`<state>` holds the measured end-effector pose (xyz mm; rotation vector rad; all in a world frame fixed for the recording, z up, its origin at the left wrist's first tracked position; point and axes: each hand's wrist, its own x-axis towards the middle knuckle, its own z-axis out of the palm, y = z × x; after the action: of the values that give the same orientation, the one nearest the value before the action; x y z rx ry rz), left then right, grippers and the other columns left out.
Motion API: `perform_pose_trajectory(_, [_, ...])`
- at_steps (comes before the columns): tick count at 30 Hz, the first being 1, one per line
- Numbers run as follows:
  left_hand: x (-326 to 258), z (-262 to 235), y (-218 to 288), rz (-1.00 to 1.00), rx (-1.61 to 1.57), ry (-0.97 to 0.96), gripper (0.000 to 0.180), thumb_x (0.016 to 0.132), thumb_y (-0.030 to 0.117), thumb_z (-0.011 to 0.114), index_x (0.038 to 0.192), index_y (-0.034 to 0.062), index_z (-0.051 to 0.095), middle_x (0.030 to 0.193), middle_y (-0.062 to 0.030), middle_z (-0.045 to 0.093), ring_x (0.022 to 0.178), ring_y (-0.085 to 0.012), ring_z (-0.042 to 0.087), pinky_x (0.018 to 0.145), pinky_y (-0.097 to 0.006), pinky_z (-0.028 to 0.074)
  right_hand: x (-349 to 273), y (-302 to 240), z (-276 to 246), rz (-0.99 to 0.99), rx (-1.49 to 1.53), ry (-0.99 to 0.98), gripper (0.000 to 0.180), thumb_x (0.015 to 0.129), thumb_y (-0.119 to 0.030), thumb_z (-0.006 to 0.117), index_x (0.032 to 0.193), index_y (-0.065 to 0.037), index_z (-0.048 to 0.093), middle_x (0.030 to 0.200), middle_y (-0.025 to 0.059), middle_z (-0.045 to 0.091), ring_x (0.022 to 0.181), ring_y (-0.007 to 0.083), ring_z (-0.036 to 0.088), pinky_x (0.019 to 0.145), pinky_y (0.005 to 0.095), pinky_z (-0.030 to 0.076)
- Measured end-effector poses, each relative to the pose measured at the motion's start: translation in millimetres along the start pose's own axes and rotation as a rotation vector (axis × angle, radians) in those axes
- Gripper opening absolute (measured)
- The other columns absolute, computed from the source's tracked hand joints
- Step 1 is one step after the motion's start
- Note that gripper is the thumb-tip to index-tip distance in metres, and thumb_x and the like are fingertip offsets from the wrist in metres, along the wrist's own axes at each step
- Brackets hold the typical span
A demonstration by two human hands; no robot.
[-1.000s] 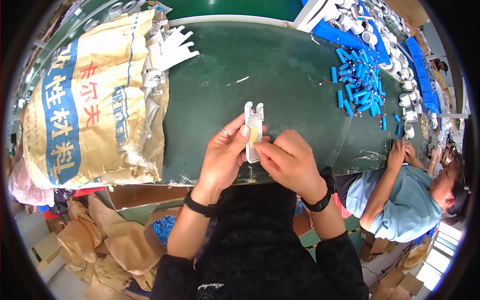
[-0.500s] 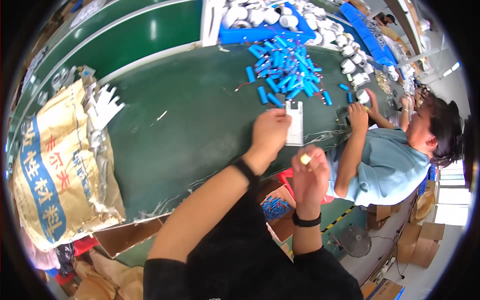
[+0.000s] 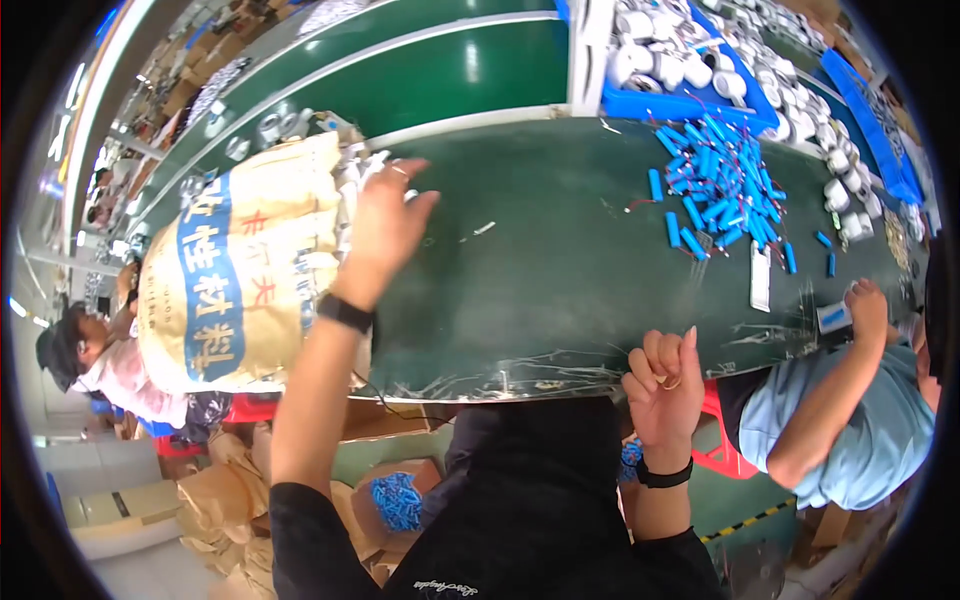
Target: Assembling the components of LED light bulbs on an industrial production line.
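Observation:
My left hand (image 3: 385, 225) is at the mouth of a big tan paper sack (image 3: 270, 265), thumb and forefinger apart, next to the white plastic parts (image 3: 350, 185) sticking out of it. Whether its fingertips touch a part cannot be told. Over the table's near edge, my right hand (image 3: 665, 390) is raised with curled fingers; something small and yellowish shows at them, too small to name. A flat white plastic piece (image 3: 760, 280) lies by itself just below a heap of blue cylindrical batteries (image 3: 715, 180) with thin red wires.
A blue bin (image 3: 690, 108) of white rounded housings stands behind the batteries. At the right, a co-worker in a light blue shirt (image 3: 835, 420) handles a white piece with a blue cell. Below the table is a carton (image 3: 425, 475) of blue cells. Another person (image 3: 120, 370) is beyond the sack.
My left hand has let go of the white plastic piece and swung left to the sack. The piece stays on the table. My right hand remains raised, its fingers more curled; the view has turned left.

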<state>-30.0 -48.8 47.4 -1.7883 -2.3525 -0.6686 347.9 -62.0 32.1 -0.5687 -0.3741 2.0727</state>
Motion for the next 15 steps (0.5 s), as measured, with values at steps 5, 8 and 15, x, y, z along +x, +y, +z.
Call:
perform_pose_trajectory(5, [3, -5, -80, -0.097, 0.31, -0.307, 0.067, 0.073, 0.028, 0.086, 0.129, 0.0015, 0.06, 0.141, -0.0187, 0.048, 0.12, -0.0395, 0.054, 0.103, -0.046, 0.047, 3, 19, 32, 0.116, -0.284, -0.05, 0.039, 0.11, -0.037, 0.039, 0.083, -0.009, 0.041, 0.098, 0.0063, 0.057, 0.056, 0.0081, 0.039, 0.042, 0.0219, 0.034])
perform_pose_trajectory(8, [12, 6, -99, -0.018, 0.254, -0.15, 0.069, 0.072, 0.029, 0.086, 0.129, 0.0008, 0.06, 0.134, -0.0182, 0.053, 0.12, -0.0404, 0.054, 0.103, -0.046, 0.048, -3, 25, 21, 0.147, -0.254, -0.176, 0.027, 0.108, -0.021, 0.045, 0.085, -0.008, 0.041, 0.088, 0.0144, 0.061, 0.043, 0.0064, 0.036, 0.033, 0.0211, 0.035])
perform_pose_trajectory(15, [-1, 32, -71, 0.121, 0.73, -0.148, 0.038, 0.088, 0.01, 0.059, 0.126, 0.0081, 0.061, 0.118, -0.0104, 0.063, 0.112, -0.0302, 0.058, 0.089, -0.04, 0.054, -7, 42, 24, 0.157, -0.382, -0.209, 0.025, 0.109, -0.029, 0.044, 0.092, -0.011, 0.045, 0.061, 0.0, 0.038, 0.041, 0.0053, 0.03, 0.035, 0.02, 0.026])
